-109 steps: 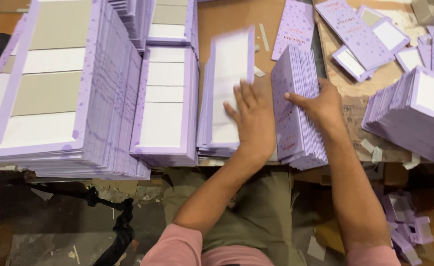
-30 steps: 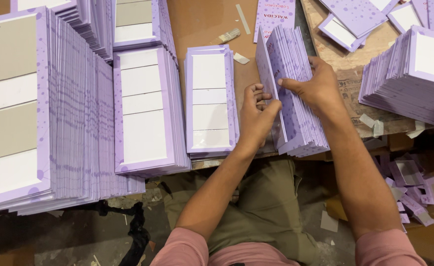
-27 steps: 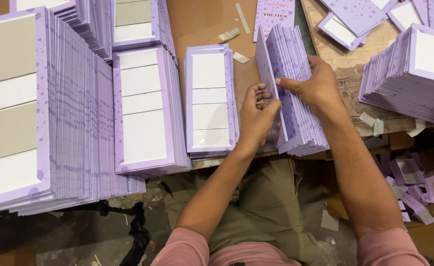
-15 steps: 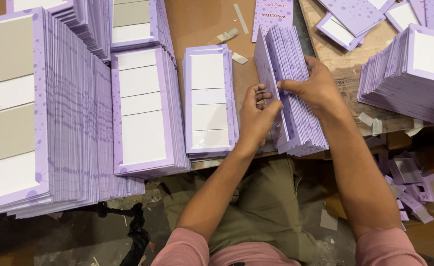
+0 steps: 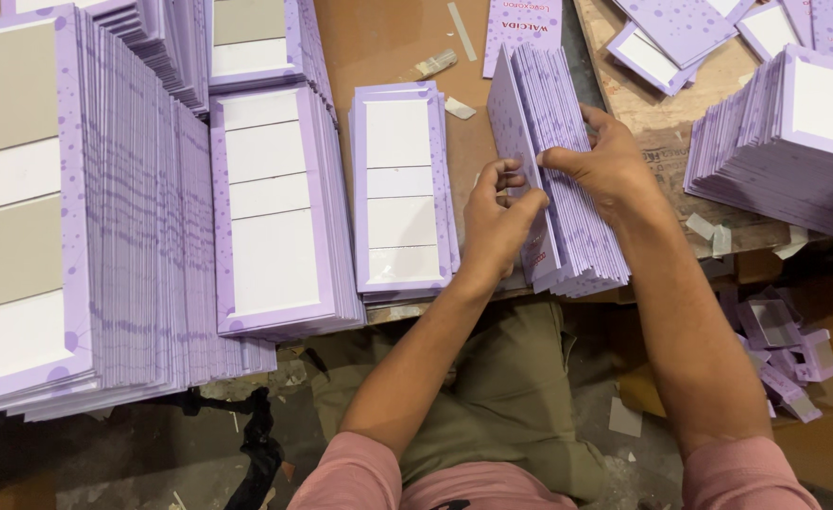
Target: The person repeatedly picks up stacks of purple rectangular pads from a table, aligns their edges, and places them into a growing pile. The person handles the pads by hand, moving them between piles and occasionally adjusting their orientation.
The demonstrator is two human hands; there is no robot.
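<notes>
Far left I see tall purple card stacks (image 5: 104, 227), then a flat short stack (image 5: 399, 189). My left hand (image 5: 497, 222) pinches the front card (image 5: 514, 142) of the upright bundle (image 5: 567, 189) on the table (image 5: 397, 38); my right hand (image 5: 610, 165) clasps its top edge.

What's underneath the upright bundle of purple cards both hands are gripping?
The upright bundle stands edge-down on the brown table, left hand and right hand gripping it. The surface directly beneath stays hidden by the cards.
</notes>
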